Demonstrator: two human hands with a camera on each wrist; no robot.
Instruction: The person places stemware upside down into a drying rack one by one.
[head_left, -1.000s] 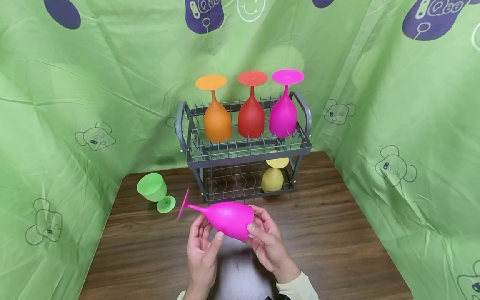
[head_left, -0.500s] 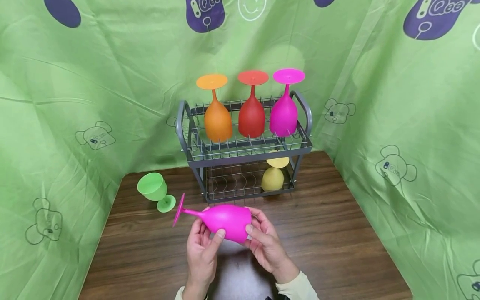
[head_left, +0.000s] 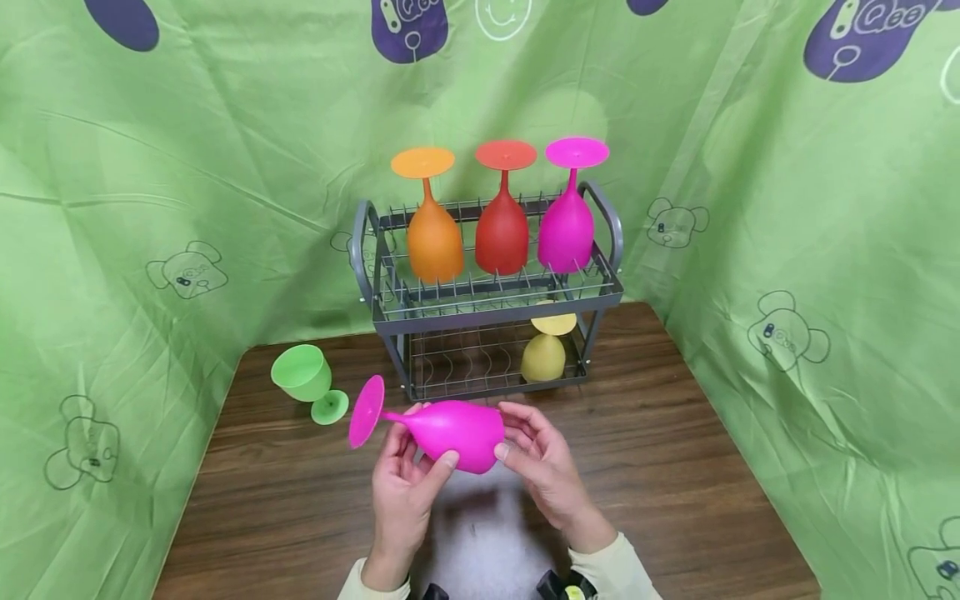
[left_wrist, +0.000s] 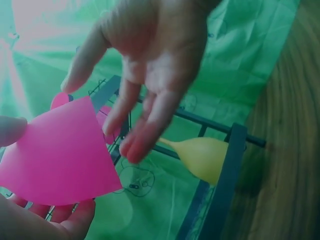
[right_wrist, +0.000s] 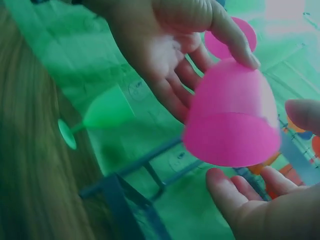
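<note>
A pink wine glass (head_left: 457, 435) lies sideways above the table, foot to the left and mouth to the right. My left hand (head_left: 406, 500) grips its bowl, thumb on the near side and fingers beneath. In the left wrist view those fingers (left_wrist: 75, 220) curl under the pink bowl (left_wrist: 62, 155). My right hand (head_left: 551, 471) is at the mouth end, its thumb right at the rim and its fingers spread on the far side. In the right wrist view, gaps show between the right fingertips (right_wrist: 215, 175) and the rim of the bowl (right_wrist: 232, 140).
Behind the hands stands a dark two-tier rack (head_left: 495, 317). Upside down on its top tier are an orange glass (head_left: 435, 246), a red glass (head_left: 502, 237) and another pink glass (head_left: 566, 233). A yellow glass (head_left: 543, 358) sits below. A green goblet (head_left: 302, 373) stands at left on the table (head_left: 675, 500).
The held wine glass has turned so its foot faces the camera more, and it has risen slightly. My right hand has shifted a little to the right, off the rim.
</note>
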